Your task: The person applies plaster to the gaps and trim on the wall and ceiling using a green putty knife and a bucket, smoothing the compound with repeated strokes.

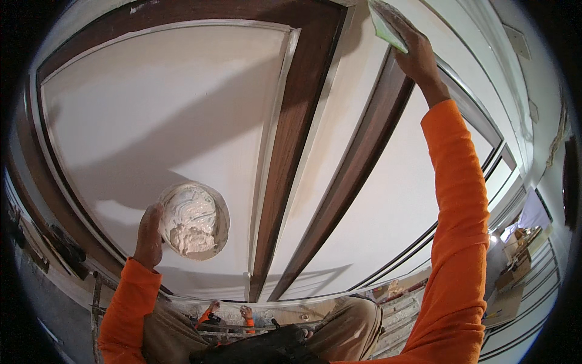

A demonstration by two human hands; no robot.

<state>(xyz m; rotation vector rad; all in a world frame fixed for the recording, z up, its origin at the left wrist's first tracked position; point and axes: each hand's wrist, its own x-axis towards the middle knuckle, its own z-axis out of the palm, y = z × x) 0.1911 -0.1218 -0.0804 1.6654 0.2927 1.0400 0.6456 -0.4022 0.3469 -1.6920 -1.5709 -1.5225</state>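
On the left, my left hand (pixel 150 233) grips the side of a round, pale bowl (pixel 223 221). Thick, creamy pinkish-white filler (pixel 195 221) fills it, swirled and smeared up to the rim. My right arm reaches far up to the top right. There my right hand (pixel 419 57) is closed on a thin, pale green spreader (pixel 387 31). Its edge lies against or close to the pale strip of panelling (pixel 345 85); contact is hard to tell. Dark brown wooden trim (pixel 297 115) frames a large white panel (pixel 145 109) behind the bowl.
A second brown beam (pixel 370 145) runs diagonally beside the strip. Below me, another person's hands (pixel 245 312) and orange sleeves show near my knees (pixel 348 327). Worn planks (pixel 397 321) lie at lower right, with cardboard boxes (pixel 506 303) farther down. A metal pole (pixel 96 309) stands at lower left.
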